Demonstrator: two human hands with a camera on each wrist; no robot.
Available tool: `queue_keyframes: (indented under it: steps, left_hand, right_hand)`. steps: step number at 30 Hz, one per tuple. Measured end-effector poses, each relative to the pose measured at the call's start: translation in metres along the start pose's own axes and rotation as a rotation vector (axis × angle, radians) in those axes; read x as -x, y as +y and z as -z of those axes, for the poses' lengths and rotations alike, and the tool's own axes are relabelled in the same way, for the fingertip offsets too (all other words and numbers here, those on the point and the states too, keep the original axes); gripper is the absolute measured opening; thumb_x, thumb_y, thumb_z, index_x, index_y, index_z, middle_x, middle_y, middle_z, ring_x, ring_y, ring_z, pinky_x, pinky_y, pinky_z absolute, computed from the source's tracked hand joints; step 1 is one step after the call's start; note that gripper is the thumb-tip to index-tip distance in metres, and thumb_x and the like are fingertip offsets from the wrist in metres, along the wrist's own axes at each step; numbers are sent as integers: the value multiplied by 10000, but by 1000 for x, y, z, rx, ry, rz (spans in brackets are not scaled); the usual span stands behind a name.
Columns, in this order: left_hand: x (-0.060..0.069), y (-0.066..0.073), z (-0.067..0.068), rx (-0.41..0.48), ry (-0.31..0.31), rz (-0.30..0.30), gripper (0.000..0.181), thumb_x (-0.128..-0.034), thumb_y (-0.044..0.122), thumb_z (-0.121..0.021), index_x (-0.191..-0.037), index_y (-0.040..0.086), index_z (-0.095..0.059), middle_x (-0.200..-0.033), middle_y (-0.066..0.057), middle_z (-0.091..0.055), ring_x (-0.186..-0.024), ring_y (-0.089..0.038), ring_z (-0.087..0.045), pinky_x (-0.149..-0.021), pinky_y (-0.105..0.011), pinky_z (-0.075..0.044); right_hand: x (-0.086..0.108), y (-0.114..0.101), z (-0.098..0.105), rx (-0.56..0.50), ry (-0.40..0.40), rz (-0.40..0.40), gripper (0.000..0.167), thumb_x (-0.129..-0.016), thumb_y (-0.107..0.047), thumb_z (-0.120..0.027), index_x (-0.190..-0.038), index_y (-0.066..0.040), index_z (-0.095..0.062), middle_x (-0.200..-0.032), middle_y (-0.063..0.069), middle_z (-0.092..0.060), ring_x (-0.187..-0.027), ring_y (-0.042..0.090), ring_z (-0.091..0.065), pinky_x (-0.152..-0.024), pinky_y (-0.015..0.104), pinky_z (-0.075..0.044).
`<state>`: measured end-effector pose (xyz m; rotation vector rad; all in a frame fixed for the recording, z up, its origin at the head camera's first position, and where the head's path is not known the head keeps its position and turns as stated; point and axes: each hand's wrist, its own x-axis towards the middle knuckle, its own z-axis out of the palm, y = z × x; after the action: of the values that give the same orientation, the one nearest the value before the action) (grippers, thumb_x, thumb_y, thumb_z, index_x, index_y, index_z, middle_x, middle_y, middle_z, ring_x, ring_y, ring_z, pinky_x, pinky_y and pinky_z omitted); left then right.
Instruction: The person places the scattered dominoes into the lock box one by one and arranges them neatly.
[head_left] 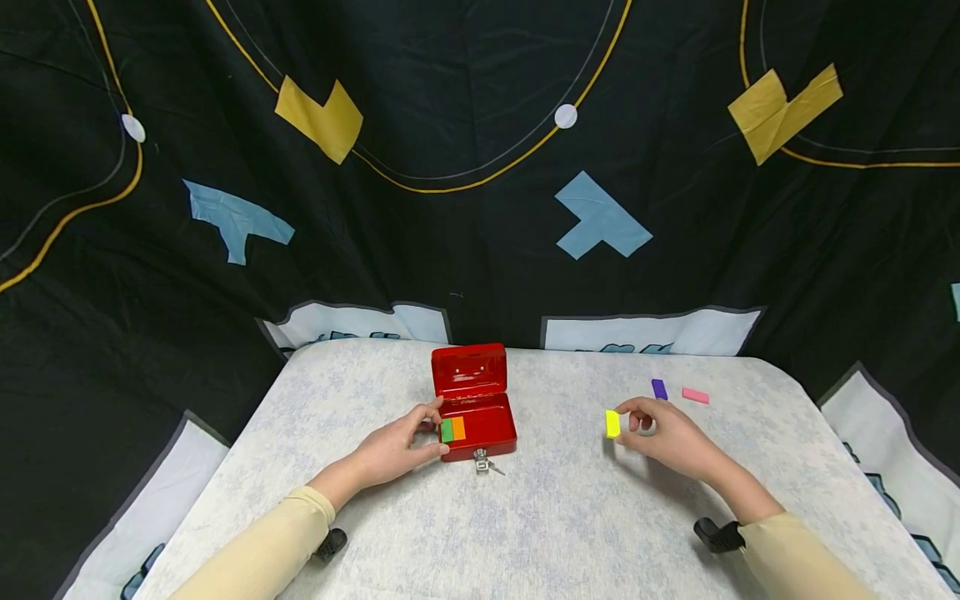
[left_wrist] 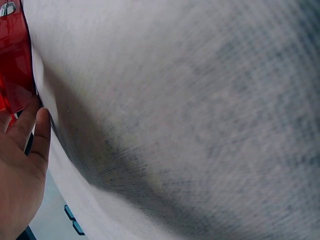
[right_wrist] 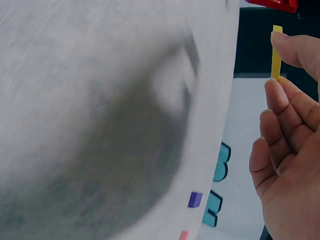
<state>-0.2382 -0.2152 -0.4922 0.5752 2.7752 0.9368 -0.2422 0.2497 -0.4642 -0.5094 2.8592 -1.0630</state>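
Observation:
A red metal cash box [head_left: 491,421] stands on the table with its lid raised and a key in its front lock. Inside, at the left end, a green block [head_left: 447,430] and an orange block [head_left: 458,428] lie side by side. My left hand [head_left: 396,443] rests at the box's left side, fingertips touching its edge, thumb near the front corner. Over the table to the right, my right hand [head_left: 670,437] pinches a yellow block [head_left: 612,424] between thumb and finger. In the right wrist view the yellow block [right_wrist: 276,55] appears edge-on, raised off the table.
Behind the right hand, a purple block [head_left: 659,389] and a pink block [head_left: 695,396] lie on the table. The key [head_left: 491,467] sticks out from the box's front. A dark patterned cloth [head_left: 465,250] hangs beyond the table's far edge.

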Motion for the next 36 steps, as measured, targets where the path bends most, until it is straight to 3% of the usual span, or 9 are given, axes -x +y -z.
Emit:
queue_keyframes:
  steps: [13,36]
  left_hand:
    - [1,2,2,6,-1,14,415,-941,514,-703,-1228,286,-508,-1639,168,-300,-1298,-101,-543,-993,-479,-450]
    - [1,3,2,10,0,23,424,-932,528,-707,-1215,282,-511,-1641,143,-313,-1282,-105,-551,-989,-494,-447]
  right_hand:
    - [-18,-24,-7,-11,-1,58,361,-887,-256,-805,-1213,-170,-679,-909,-67,-589,-968,194,-514,-822,398,-442]
    - [-43,-65,-27,-24,-51,127,368,-872,-233,-794,-1218,-191,-676,-920,-79,-600,-977,186,-521,-829,390,-458]
